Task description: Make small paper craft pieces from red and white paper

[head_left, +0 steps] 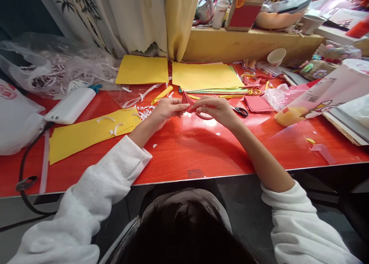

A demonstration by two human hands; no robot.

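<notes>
Between my two hands, above the red table (184, 160), is a small piece of folded red paper (186, 98) with a pointed tip standing up. My left hand (167, 111) pinches its left side between thumb and fingers. On the other side, my right hand (215, 108) pinches the paper near its lower right part. The fingers cover much of the lower folds. Just behind my right hand lie scissors (241, 111) with dark handles, partly hidden. A stack of red paper squares (257, 103) rests to the right of them.
Yellow sheets (141, 70) and a second yellow stack (206, 75) lie at the back. Yellow strips (92, 131) and white paper scraps (145, 113) are on the left, near a white power bank (70, 105) with a black cable. A tilted plastic cup (317, 93) lies at right.
</notes>
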